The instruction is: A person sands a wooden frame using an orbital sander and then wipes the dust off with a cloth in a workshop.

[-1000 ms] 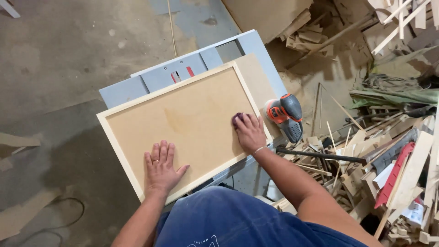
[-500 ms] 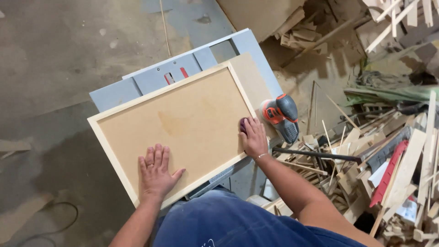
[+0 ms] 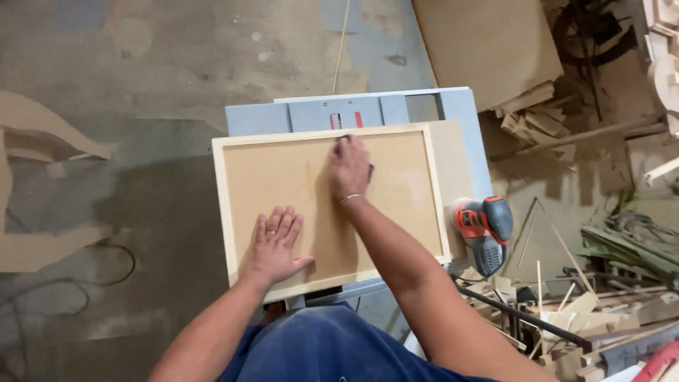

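A person leans over a framed board (image 3: 283, 177) lying flat on a grey saw tabletop (image 3: 463, 113), pale wooden rim around a tan panel. The left hand (image 3: 274, 244) lies palm down on the panel's near left part, fingers spread, its grip released and holding nothing. The right hand (image 3: 350, 168) presses on the panel near the far rim, fingers curled over something dark that peeks out at the fingertips; what it is cannot be made out, nor whether the grip is clenched on it. The right forearm crosses the board diagonally and hides part of the panel and its near rim. The board covers most of the tabletop, leaving only the far strip and right edge in sight. An orange and black sander (image 3: 484, 230) rests just beside the board's right rim, at the tabletop's corner. Wood offcuts (image 3: 566, 311) are heaped on the floor to the right, cut off by the frame's edge.
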